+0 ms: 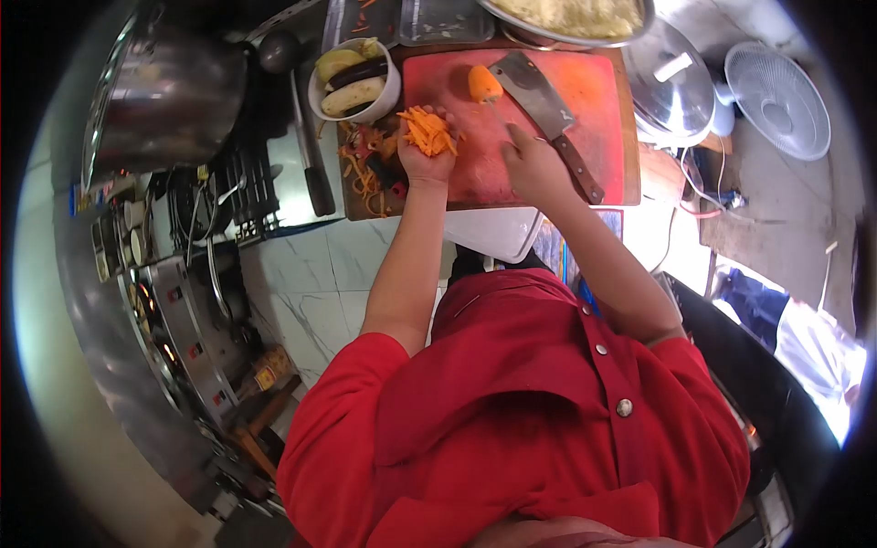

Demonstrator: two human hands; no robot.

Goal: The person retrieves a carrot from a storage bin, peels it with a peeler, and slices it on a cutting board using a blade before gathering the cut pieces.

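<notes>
Palm up, my left hand (426, 166) cups a heap of orange carrot strips (428, 132) at the left side of the red cutting board (457, 187). My right hand (539, 168) is over the board's middle with its fingers curled. A faint pale streak runs from those fingers toward a carrot piece (485, 84); what the fingers hold, if anything, is unclear. Just right of this hand a cleaver (546, 105) lies flat, blade away from me and wooden handle toward me. Peelings (367, 196) and a dark-handled tool (384, 173) lie left of my left hand.
A white bowl (387, 102) of eggplant and other vegetables stands at the back left. Behind the board are clear trays (448, 22) and a metal basin (571, 38) of pale food. A ladle (311, 155) and large pot (174, 91) are left; a lidded pot (671, 87) and strainer (776, 100) are right.
</notes>
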